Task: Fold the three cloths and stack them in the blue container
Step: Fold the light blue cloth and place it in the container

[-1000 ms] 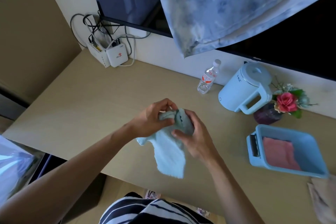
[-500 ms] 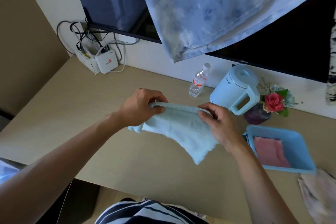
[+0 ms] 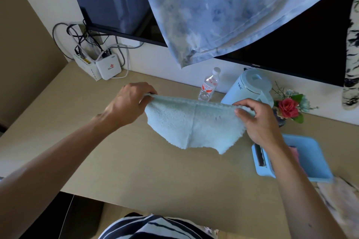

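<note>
The light-blue cloth (image 3: 194, 128) hangs spread in the air between a person's 2 hands, its top hem pulled into a near-straight line from the fingers (image 3: 146, 96) of the left hand (image 3: 128, 105) to those of the right hand (image 3: 258, 120). Both sets of fingers are pinched closed on the cloth's upper corners, a hold that lets the loose lower edge drop free below them and clear of the table (image 3: 136, 161), probably so the cloth can be squared up before its first fold. The blue container (image 3: 314, 161) sits on the table just below and beyond the right wrist, within easy reach for stacking; a pink cloth (image 3: 293, 151) already lies in it, mostly hidden by the forearm. A pale patterned cloth (image 3: 342, 198) lies on the table, outward of the right arm and touching the container's near corner, apparently waiting its turn. On that showing, 1 of the 3 cloths is in and the 2nd is only being opened out. A kettle (image 3: 246, 91) and a water bottle (image 3: 208, 88) stand beyond the fingers, against the wall.
</note>
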A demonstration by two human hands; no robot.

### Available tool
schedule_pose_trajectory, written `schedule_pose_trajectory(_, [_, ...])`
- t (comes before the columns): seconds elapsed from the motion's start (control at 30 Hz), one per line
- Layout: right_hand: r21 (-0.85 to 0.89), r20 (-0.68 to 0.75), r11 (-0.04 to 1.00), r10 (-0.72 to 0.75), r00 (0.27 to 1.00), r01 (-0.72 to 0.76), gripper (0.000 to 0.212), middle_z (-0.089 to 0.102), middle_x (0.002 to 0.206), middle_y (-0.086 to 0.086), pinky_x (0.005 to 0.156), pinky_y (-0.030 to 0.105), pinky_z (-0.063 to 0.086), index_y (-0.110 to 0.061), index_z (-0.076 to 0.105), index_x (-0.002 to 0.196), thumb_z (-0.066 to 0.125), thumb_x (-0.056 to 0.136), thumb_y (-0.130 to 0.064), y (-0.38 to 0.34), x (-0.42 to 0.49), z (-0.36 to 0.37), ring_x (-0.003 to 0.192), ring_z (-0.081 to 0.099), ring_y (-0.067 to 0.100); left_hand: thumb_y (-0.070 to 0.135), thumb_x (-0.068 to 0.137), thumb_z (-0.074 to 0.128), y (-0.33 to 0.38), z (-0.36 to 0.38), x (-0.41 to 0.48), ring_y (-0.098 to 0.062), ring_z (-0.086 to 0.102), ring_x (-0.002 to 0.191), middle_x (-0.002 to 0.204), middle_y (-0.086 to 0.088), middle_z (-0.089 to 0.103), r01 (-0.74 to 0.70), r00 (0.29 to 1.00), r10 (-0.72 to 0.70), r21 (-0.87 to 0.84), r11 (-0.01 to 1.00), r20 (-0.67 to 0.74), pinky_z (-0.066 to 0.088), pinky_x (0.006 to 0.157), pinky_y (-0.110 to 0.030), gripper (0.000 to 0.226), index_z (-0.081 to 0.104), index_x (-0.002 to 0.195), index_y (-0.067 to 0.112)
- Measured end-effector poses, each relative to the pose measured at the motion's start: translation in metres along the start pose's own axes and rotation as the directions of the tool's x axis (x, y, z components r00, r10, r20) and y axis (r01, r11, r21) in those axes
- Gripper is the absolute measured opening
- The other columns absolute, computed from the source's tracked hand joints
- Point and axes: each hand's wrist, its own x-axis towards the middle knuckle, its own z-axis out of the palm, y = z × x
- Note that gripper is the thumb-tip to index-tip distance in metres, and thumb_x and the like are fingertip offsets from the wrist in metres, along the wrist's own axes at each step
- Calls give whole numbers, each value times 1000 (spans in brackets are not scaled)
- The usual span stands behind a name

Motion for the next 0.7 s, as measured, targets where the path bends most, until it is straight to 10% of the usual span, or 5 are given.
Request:
schedule_pose_trajectory(0.2, [-54, -54, 995, 84, 995, -87, 10, 71, 83, -3, 62, 12, 45, -13, 72, 98, 64, 94, -16, 33, 18, 7, 79, 69, 21, 4, 89, 68, -8, 11, 16, -17, 62, 72, 90, -5, 75, 84, 996, -84, -47, 995, -7, 49, 70, -26, 11, 75, 96, 7])
schedule_pose_trajectory(0.4, [255, -158, 962, 142, 977, -99, 5, 73, 92, 2, 77, 25, 50, -18, 70, 96, 68, 93, -16, 38, 16, 2, 86, 67, 17, 5, 87, 71, 0, -1, 23, -12, 59, 68, 80, 1, 68, 103, 991, -112, -123, 987, -72, 45, 67, -8, 8, 75, 93, 7])
schedule_pose_trajectory(0.7, [432, 216, 854, 215, 953, -290, 10, 79, 99, 0, 88, 18, 52, -3, 69, 92, 68, 86, 5, 75, -56, 22, 96, 71, 10, 16, 82, 76, -30, 23, -51, -14, 66, 89, 96, 5, 71, -44, 979, 72, -151, 988, 189, 53, 80, -28, 15, 76, 96, 12])
